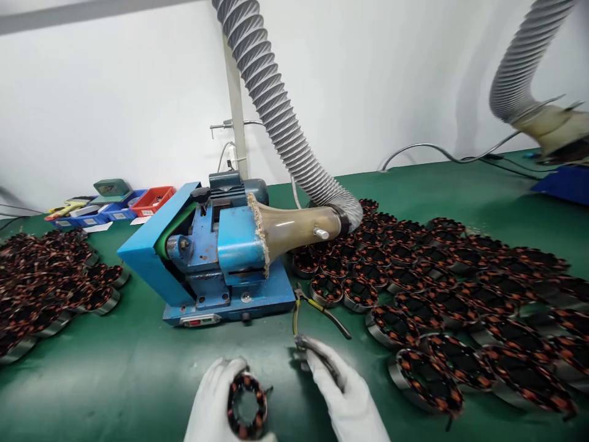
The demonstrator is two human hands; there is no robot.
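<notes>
- Two gloved hands low in view, working in front of the blue machine (216, 264) on the green surface (115, 380).
- My left hand (216, 399) is closed around one wound coil ring (247, 406), held upright facing me, just above the surface at bottom centre.
- My right hand (343, 393) is clenched on a small metal tool (317, 351), looks like cutters or tweezers; its tip sits just right of the ring, not touching as far as I can tell.
- Yellow-handled pliers (317, 310) lie on the surface between the machine and my right hand, untouched.
- Progress, my judgement: one ring in hand, being trimmed or checked. A big spread of rings (460, 294) sits to the right, another pile (50, 276) to the left. Can't tell which pile is finished, so done versus left is unclear.
- Grey suction hose (276, 110) runs into the funnel (294, 228) on the machine; parts bins (133, 202) well behind at left.
</notes>
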